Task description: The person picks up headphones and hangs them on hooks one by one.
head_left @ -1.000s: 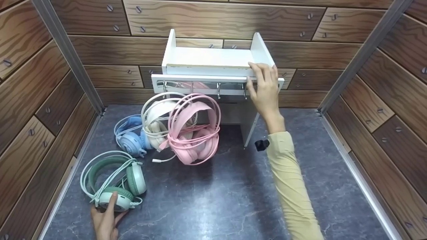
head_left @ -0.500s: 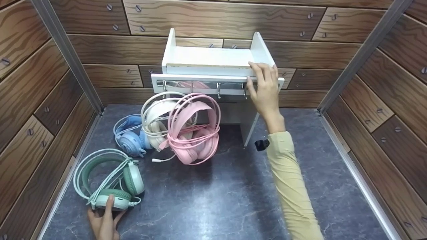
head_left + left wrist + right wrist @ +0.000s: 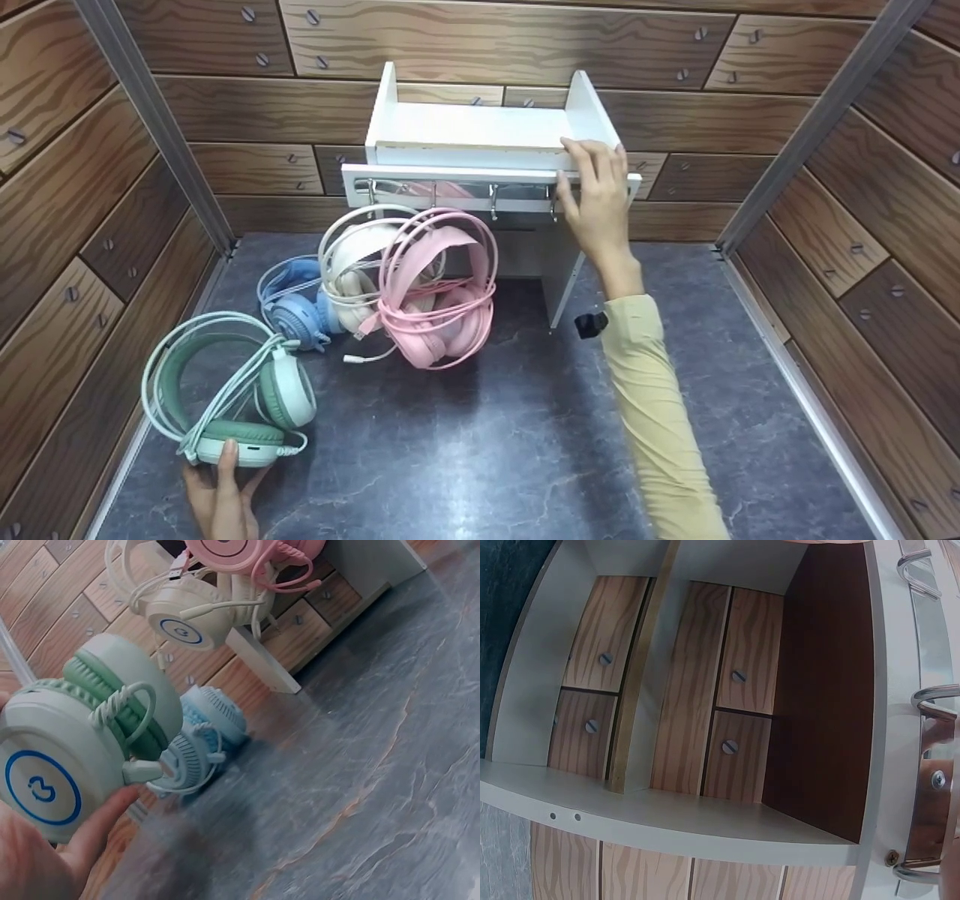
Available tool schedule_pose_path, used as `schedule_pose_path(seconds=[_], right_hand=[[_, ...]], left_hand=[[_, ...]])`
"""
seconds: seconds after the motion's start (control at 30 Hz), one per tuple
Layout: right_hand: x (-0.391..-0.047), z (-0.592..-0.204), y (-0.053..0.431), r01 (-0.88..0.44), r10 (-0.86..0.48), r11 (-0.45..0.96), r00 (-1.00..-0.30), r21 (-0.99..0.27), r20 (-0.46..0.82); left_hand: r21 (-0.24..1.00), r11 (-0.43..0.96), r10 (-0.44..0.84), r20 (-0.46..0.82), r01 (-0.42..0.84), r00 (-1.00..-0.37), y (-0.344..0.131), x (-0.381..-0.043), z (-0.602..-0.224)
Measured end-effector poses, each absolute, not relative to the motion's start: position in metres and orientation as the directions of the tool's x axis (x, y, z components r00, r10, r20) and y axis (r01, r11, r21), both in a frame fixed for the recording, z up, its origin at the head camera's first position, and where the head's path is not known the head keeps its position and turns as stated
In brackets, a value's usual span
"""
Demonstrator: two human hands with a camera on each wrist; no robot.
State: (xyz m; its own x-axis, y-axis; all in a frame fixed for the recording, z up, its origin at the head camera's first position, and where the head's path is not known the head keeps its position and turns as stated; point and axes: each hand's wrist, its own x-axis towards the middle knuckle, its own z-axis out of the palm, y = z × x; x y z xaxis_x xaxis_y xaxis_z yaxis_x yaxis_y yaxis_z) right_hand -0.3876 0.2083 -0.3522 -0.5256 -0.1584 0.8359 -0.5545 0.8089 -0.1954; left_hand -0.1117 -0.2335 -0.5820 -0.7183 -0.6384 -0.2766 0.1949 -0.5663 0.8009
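My left hand (image 3: 221,499) grips the lower earcup of a pale green headset (image 3: 247,442), with its thumb along the cup. In the left wrist view, the fingers lie at the earcup with a blue ring (image 3: 43,787). Loops of cable wrap the headset, and it looks raised off the floor. My right hand (image 3: 598,199) holds the right end of a white rack (image 3: 472,124), its fingers over the top and its thumb at the front of the hook board. A pink headset (image 3: 442,300) and a cream headset (image 3: 360,251) hang from the board's left hooks.
A blue headset (image 3: 296,315) sits at the back left, behind the green one. Bare metal hooks (image 3: 493,201) show on the board's right half. Wood-patterned walls (image 3: 510,37) enclose a dark marbled floor (image 3: 450,450).
My left hand has carried the green headset left and slightly up, nearer the camera. The right hand, the rack and the other headsets stay where they were.
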Motion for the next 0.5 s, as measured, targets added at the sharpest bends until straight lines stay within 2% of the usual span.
schedule_pose_path(seconds=[0.23, 0.5], right_hand=[[-0.3864, -0.3518, 0.2084, -0.553, -0.158, 0.810, -0.527, -0.196, 0.835], [-0.3879, -0.3528, 0.2090, -0.556, -0.159, 0.809, -0.520, -0.191, 0.839]], left_hand=[[0.847, -0.522, -0.626, -0.302, 0.098, -0.719, -0.2363, -0.1072, -0.5810], [0.843, -0.504, -0.628, -0.207, 0.189, -0.750, -0.2326, -0.1049, -0.5818]])
